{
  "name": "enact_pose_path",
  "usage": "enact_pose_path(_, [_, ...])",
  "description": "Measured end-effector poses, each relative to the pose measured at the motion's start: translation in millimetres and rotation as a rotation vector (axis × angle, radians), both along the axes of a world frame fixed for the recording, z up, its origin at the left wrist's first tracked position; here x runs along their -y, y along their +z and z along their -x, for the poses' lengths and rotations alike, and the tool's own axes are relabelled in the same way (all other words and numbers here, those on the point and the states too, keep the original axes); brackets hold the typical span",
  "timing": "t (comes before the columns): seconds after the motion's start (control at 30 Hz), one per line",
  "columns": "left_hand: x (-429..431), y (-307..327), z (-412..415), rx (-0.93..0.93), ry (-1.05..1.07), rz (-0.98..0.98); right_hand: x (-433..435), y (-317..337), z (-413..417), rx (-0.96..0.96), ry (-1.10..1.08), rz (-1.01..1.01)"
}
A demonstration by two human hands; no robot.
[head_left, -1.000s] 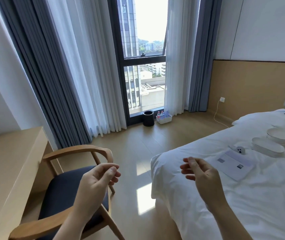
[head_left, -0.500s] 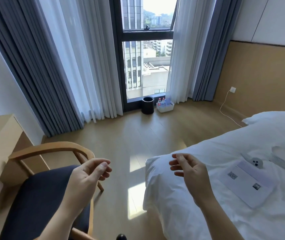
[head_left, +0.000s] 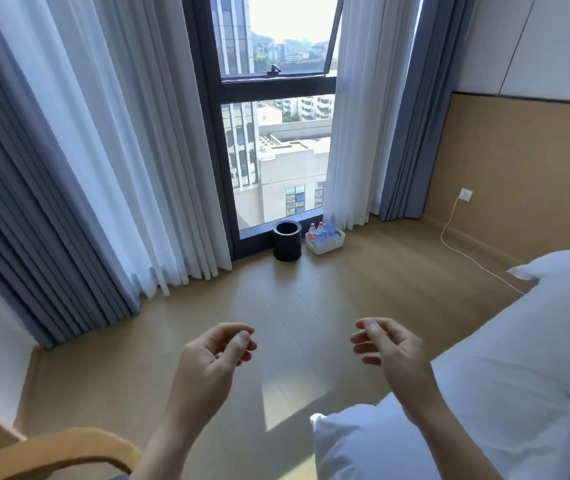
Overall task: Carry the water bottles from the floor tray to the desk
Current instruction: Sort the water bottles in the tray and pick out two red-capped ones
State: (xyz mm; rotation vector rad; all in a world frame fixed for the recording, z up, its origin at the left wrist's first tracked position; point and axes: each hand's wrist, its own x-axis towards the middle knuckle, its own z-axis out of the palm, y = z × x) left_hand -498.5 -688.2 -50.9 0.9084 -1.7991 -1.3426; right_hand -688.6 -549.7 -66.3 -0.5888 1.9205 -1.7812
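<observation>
fingers loosely curled, gripping nothing. left hand and right hand up over the floor, well apart from water bottles in white tray beside black bin.

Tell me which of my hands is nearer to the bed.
Right. The right hand hovers at the near edge of the bed, its forearm crossing the white bedding. The left hand hangs over the floor, farther to the left.
</observation>
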Motion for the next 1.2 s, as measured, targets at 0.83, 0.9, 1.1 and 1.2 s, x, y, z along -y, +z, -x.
enact_pose_path(0.83, [353.0,-13.0,446.4,0.093,-0.169,0.006,322.0,-17.3,413.4,0.086,-0.169,0.035])
enact_pose_path(0.9, [375.6,-21.5,489.8,0.085,-0.188,-0.009,339.6,-22.8,451.4,0.074,-0.183,0.005])
enact_pose_path(1.1, [450.5,-52.3,640.7,-0.011,-0.174,-0.162,393.0,-32.5,591.2,0.022,-0.246,-0.089])
enact_pose_path(1.2, [480.8,-46.5,731.2,-0.051,-0.195,-0.246,414.8,-23.4,665.0,0.022,-0.321,-0.109])
